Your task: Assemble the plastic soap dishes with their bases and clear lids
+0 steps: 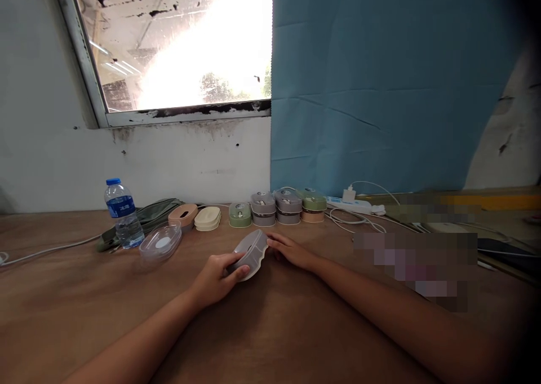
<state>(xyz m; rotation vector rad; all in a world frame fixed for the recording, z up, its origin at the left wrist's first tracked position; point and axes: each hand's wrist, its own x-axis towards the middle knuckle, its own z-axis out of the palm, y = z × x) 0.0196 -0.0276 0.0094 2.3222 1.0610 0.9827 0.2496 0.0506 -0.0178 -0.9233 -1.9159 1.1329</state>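
A grey, rounded plastic box shell [250, 250] with a dark slot in its face is held tilted above the table. My left hand [217, 279] grips its near left end, with the thumb on the lower side and the fingers on the slotted face. At its far right end, my right hand [287, 248] pinches the edge between thumb and fingers. Behind it are a green box with a clear lid [240, 215], grey boxes [262, 208] stacked in twos, and a green box over a peach one [313, 204].
Left of my hands lie a clear plastic cover [160, 244], a peach slotted shell [183, 216] and cream pieces [207, 219]. A water bottle [124, 215] stands by a dark green cloth bag [158, 217]. A white power strip [350, 204] with cables lies at the back right. Part of the right side is blurred.
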